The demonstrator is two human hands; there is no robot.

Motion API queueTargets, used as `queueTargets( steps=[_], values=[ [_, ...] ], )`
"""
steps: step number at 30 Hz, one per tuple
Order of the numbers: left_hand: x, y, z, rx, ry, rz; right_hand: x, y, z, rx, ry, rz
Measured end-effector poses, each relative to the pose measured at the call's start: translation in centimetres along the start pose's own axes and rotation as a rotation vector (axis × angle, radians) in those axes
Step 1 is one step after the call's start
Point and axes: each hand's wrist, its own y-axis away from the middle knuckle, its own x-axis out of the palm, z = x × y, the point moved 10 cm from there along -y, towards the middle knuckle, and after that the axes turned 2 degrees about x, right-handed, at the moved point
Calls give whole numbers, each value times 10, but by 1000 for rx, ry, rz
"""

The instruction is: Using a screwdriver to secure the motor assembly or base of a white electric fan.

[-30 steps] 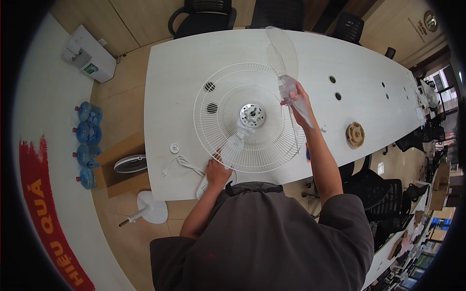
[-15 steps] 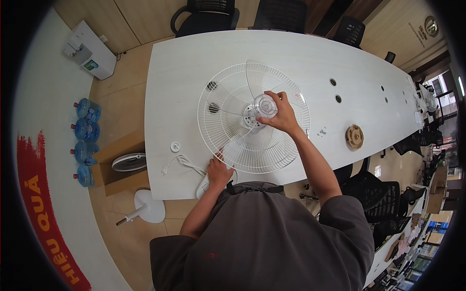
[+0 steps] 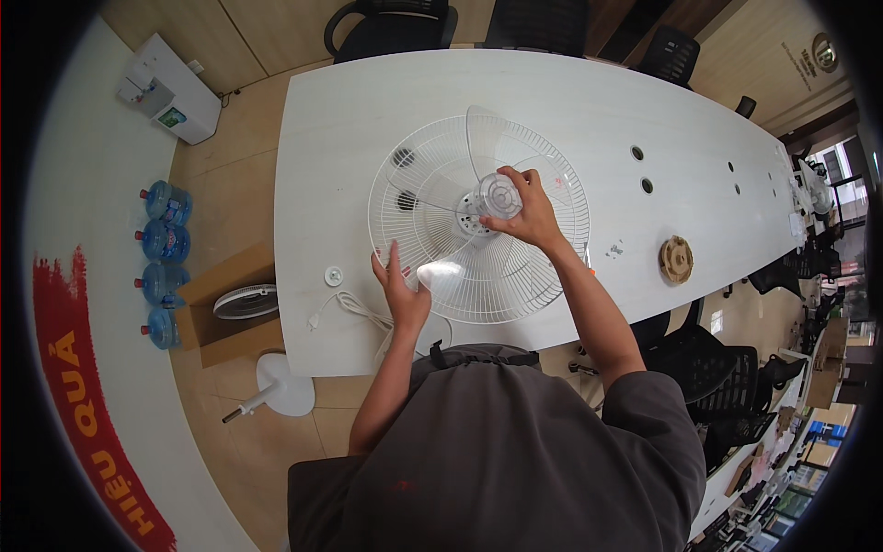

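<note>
A round white wire fan guard (image 3: 552, 267) lies flat on the long white table (image 3: 349, 120). A clear plastic fan blade (image 3: 485, 138) sits over its centre. My right hand (image 3: 524, 216) grips the blade's hub from above. My left hand (image 3: 397, 285) rests with fingers spread on the guard's near-left rim, beside one clear blade lobe. A white power cord (image 3: 354, 308) trails across the table to the left of that hand, near a small white round cap (image 3: 333, 275).
A brown round disc (image 3: 676, 259) lies on the table to the right. On the floor at left stand a cardboard box with another fan guard (image 3: 244, 302), a white fan base (image 3: 280, 386), several blue water bottles (image 3: 161, 244) and a white dispenser (image 3: 170, 90). Office chairs (image 3: 391, 23) line the far side.
My right hand brought the clear blade down from above the guard's right rim onto the centre of the guard. My left hand has shifted from the lower rim to the near-left rim.
</note>
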Motion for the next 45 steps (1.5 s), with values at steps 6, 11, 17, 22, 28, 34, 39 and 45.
queueTargets(
  steps=[6,11,17,22,28,34,39,45],
  values=[
    [11,13,-5,216,-800,24,-2,2,-14,29,10,-1],
    [77,3,-30,452,-1362,388,-10,5,-23,-57,20,-90],
    [108,-12,31,224,-1362,758,5,13,-20,-110,76,-17],
    [105,-14,37,246,-1319,738,-8,12,-2,-72,52,-50],
    [111,-14,25,335,-1332,692,-23,-11,-3,-47,-3,-131],
    [138,-34,31,376,-1405,771,-15,-11,-46,16,-131,-143],
    [146,-59,41,305,-1452,855,-17,-7,-46,26,-110,-131],
    [134,-63,49,332,-1298,800,-12,-10,-19,-75,-51,-131]
  ],
)
